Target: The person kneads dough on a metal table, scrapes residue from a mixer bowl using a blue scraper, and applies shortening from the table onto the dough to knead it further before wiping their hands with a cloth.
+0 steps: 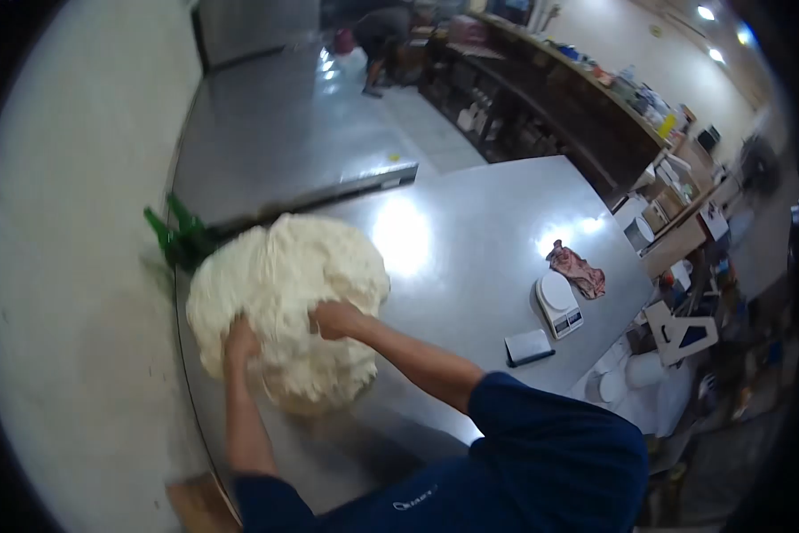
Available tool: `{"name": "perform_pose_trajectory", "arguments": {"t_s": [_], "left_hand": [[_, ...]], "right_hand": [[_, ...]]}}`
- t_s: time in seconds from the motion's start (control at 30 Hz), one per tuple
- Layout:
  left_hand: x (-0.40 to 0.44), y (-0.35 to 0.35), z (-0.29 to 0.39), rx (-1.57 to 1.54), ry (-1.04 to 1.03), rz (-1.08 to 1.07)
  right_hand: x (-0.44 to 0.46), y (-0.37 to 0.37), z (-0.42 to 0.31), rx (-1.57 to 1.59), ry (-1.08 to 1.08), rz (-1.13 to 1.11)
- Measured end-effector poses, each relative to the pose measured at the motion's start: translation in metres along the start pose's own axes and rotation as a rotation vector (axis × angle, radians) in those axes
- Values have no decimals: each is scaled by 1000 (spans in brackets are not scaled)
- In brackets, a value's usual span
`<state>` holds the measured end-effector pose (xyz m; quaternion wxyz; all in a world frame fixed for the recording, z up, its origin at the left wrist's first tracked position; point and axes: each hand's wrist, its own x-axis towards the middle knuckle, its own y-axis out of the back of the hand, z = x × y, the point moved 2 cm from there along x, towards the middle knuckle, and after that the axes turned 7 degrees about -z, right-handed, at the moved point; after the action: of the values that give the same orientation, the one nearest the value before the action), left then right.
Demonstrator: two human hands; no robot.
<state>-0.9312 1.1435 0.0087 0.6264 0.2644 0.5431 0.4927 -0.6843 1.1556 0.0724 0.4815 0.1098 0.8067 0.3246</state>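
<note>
Under both grips, a metal bench (497,213) carries the work, with a pale wall (88,266) rising to the left of the left grip. Well beyond the grips, another person (381,35) is bent over near the floor. Next in size, a large mass of pale dough (293,258) lies on the bench directly beneath both grips, bulging past them on the far side; its surface is lumpy and folded. Left grip (241,342): pressed into the near left part of the dough, fingertips hidden; cannot tell whether it is wide or narrow. Right grip (333,320): narrow, fingers curled into a fist, in contact with the dough right of its middle. Green bottles (184,235) stand beyond the left grip, between dough and wall. Well to the right of the right grip sits a white scale (559,305). A reddish, crumpled cloth (579,269) lies just beyond the scale. Smallest noted: a flat scraper (529,347), dark-edged, on the near side of the scale.
</note>
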Motion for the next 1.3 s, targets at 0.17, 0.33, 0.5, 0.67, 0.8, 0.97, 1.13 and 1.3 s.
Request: {"name": "perform_pose_trajectory", "arguments": {"t_s": [0.17,0.33,0.5,0.67,0.8,0.97,1.13,1.3], "left_hand": [[-60,-104,37,-388,-31,737],[-103,-34,31,-417,44,290],[-126,-89,61,-157,-101,660],[-150,-85,91,-113,-80,744],[-124,-134,78,217,4,521],[-165,-77,107,198,12,701],[-152,-153,101,287,-6,559],[-167,-158,95,-13,-75,456]], "right_hand": [[-30,-80,-2,217,112,1267],[-9,-99,-4,225,27,716],[1,-127,2,89,70,968],[-9,-148,14,118,84,976],[-6,-133,13,353,52,793],[4,-164,34,147,172,988],[-64,-82,6,55,7,536],[-4,-175,51,308,277,754]]}}
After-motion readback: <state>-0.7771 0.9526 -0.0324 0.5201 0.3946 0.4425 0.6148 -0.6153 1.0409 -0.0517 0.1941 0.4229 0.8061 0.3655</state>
